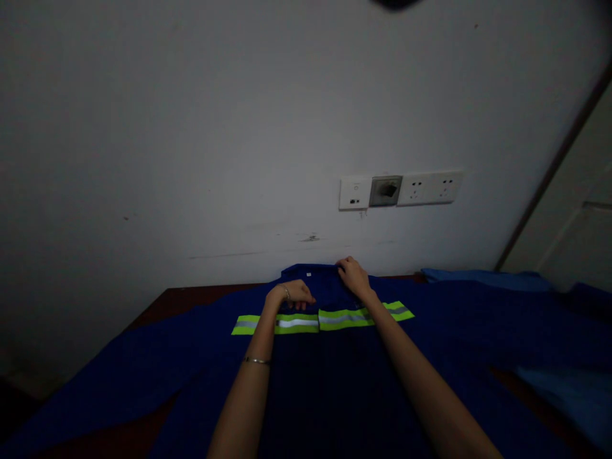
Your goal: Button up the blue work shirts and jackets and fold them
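A dark blue work jacket [325,382] lies spread out, its collar toward the wall and both sleeves stretched to the sides. A yellow-green and silver reflective band [297,324] crosses its chest. My left hand [297,293] is at the front just below the collar, wrist bent and fingers curled down onto the cloth. At the right end of the collar, my right hand [354,276] has its fingers closed over the edge. A small white label [308,275] shows inside the neck between the two hands. Darkness hides detail in the lower part of the jacket.
The jacket rests on a dark red-brown table [186,296] against a pale wall [215,127]. Above its back edge are wall sockets [430,188] and a dark switch panel [386,190]. Lighter blue cloth [574,395] lies at the right. A door [578,223] stands far right.
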### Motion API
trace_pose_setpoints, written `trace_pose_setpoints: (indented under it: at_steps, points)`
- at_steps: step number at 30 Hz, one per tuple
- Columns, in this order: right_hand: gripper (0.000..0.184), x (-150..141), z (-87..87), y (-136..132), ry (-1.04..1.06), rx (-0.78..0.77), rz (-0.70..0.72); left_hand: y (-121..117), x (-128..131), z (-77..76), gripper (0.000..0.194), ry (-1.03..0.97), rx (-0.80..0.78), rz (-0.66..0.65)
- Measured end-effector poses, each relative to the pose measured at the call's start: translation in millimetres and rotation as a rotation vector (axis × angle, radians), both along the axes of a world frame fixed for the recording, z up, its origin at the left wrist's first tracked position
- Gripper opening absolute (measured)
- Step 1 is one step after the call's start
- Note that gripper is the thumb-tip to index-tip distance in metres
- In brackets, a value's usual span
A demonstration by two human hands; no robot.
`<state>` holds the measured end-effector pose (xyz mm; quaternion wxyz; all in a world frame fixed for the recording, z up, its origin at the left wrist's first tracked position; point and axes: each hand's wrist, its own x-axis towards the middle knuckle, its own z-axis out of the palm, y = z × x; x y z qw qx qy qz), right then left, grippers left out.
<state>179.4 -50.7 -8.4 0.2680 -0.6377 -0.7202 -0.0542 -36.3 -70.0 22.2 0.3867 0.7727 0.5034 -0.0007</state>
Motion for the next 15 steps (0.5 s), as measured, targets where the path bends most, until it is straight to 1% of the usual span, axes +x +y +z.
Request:
trace_pose_setpoints:
  at_steps: [1,2,4,5,6,7,10,12,15]
  points:
    - [0.025,0.2,0.6,0.2,0.005,0.009,-0.005,4.6,-6.6,0.7,0.021,-0.039,0.097,0.07]
    - [0.024,0.3,1.5,0.4,0.015,0.019,-0.012,9.4,-13.5,1.1,0.021,-0.061,0.225,0.167]
    - [0.022,0.0,4.4,0.8,0.051,0.048,-0.024,18.3,-26.2,0.3,0.018,-0.054,0.499,0.404]
    - [0.021,-0.4,6.2,0.9,0.073,0.069,-0.022,22.0,-31.4,-1.2,0.02,-0.036,0.607,0.508]
    - [0.02,-0.9,8.1,1.0,0.096,0.092,-0.015,24.8,-35.3,-3.6,0.023,-0.015,0.681,0.585]
    - [0.019,-1.4,10.2,1.2,0.119,0.116,-0.001,26.9,-37.9,-6.7,0.028,-0.001,0.721,0.63]
    - [0.018,-2.6,15.9,2.2,0.184,0.175,0.059,29.6,-38.1,-17.8,0.04,0.0,0.736,0.648]
    - [0.018,-2.4,18.7,3.5,0.232,0.203,0.097,30.3,-34.8,-23.9,0.043,-0.017,0.746,0.644]
    - [0.017,-1.1,20.6,5.8,0.308,0.227,0.132,31.7,-32.0,-27.6,0.035,-0.057,0.767,0.638]
